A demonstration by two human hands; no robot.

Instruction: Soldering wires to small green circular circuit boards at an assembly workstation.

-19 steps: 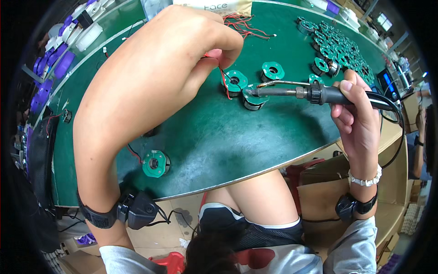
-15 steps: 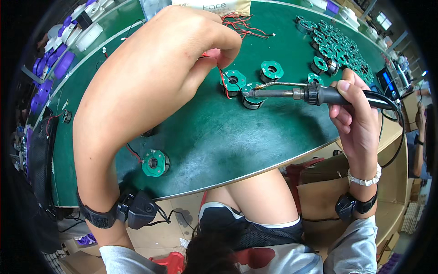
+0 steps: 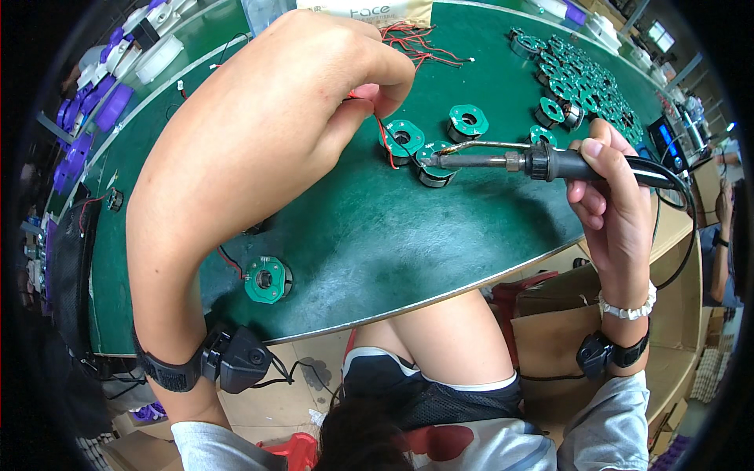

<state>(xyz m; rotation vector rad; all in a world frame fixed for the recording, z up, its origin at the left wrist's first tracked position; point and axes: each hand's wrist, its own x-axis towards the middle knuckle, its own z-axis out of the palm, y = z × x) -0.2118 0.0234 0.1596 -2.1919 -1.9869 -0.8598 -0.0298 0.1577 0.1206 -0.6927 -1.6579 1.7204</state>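
My left hand (image 3: 338,74) reaches across the green bench top with its fingers pinched on a thin red and black wire pair (image 3: 386,141). The wire ends run down to the small round motor part with a green circuit board (image 3: 436,180). Around the handle of a soldering iron (image 3: 554,164) my right hand (image 3: 610,177) is closed. The iron lies nearly level, pointing left, with its tip at the wire ends on that board. Beside it stand two like parts, one just left (image 3: 402,133) and one behind (image 3: 468,120). My left fingertips are partly hidden.
Many green-board motor parts (image 3: 593,82) crowd the back right of the bench. Loose red wires (image 3: 420,47) lie at the back, by a pale packet (image 3: 377,12). A wired part (image 3: 267,280) sits near the front left. White and purple housings (image 3: 157,61) line the far left.
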